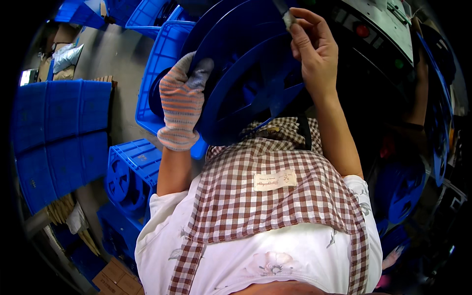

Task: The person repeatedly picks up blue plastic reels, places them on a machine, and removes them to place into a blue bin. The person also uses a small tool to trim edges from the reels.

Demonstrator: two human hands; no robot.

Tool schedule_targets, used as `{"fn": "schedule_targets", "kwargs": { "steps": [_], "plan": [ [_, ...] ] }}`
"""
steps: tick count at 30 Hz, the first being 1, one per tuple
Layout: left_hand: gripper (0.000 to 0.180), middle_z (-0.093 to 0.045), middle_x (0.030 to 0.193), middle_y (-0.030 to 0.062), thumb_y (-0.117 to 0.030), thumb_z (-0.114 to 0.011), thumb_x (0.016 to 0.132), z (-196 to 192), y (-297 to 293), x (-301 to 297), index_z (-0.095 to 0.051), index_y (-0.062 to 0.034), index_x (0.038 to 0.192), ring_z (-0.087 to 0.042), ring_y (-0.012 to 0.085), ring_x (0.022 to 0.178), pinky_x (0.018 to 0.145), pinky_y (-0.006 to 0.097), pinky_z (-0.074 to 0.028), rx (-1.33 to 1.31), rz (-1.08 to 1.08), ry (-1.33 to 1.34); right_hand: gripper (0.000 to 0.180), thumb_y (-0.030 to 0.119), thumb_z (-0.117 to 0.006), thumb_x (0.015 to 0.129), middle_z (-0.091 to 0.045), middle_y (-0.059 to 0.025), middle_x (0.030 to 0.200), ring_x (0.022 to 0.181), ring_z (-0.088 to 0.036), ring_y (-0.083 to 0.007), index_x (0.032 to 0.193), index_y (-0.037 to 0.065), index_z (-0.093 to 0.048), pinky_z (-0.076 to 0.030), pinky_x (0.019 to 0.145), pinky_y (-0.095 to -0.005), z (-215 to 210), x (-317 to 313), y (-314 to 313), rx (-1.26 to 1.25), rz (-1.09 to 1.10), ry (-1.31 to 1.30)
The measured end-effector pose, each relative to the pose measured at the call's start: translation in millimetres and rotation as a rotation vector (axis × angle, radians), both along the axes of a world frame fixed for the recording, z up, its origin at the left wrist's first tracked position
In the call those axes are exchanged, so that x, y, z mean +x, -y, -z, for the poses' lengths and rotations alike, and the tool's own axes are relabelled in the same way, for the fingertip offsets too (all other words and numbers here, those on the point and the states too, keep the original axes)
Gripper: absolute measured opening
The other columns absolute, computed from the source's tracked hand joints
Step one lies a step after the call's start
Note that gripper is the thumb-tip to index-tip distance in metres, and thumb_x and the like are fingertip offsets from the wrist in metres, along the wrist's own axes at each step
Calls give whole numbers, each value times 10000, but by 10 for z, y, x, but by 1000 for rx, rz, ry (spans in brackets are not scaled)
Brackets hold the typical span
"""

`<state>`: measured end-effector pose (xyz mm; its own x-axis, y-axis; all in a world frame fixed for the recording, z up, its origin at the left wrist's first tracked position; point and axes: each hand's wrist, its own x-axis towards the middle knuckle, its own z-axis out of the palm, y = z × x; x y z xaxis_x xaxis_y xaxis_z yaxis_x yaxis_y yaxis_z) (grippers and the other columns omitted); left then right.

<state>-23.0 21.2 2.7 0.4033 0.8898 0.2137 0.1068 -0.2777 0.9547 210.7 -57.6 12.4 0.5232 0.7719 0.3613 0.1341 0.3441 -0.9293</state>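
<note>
Blue reel (246, 64) gripped by gloved left hand (181, 101); right hand (314, 51) fingers pinch a small grey piece (288, 19)

a large blue plastic reel (250, 73) is held tilted on edge, its round flange gripped at the rim by the gloved left hand (182, 101). a small grey piece (287, 19) is pinched in the right hand (314, 49), just above the reel's upper face.
</note>
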Motion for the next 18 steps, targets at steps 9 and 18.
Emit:
{"fn": "schedule_targets", "kwargs": {
  "steps": [9, 18],
  "plan": [
    [258, -692, 963, 114, -35, -639, 873, -191, 249, 0, -624, -11, 1129, -659, 142, 891, 773, 263, -557, 35, -83, -206, 288, 191, -573, 950, -578, -10, 867, 563, -425, -13, 1206, 59, -573, -321, 485, -140, -115, 109, 43, -67, -32, 16],
    [230, -704, 911, 87, -65, -686, 851, -285, 230, -188, -655, 4, 1068, -644, 114, 811, 744, 234, -527, 46, -80, -285, 322, 172, -525, 967, -567, -20, 882, 552, -441, -22, 1247, 13, -509, -287, 463, -155, -2, 265, 214, -11, 14, -332]
  ]
}}
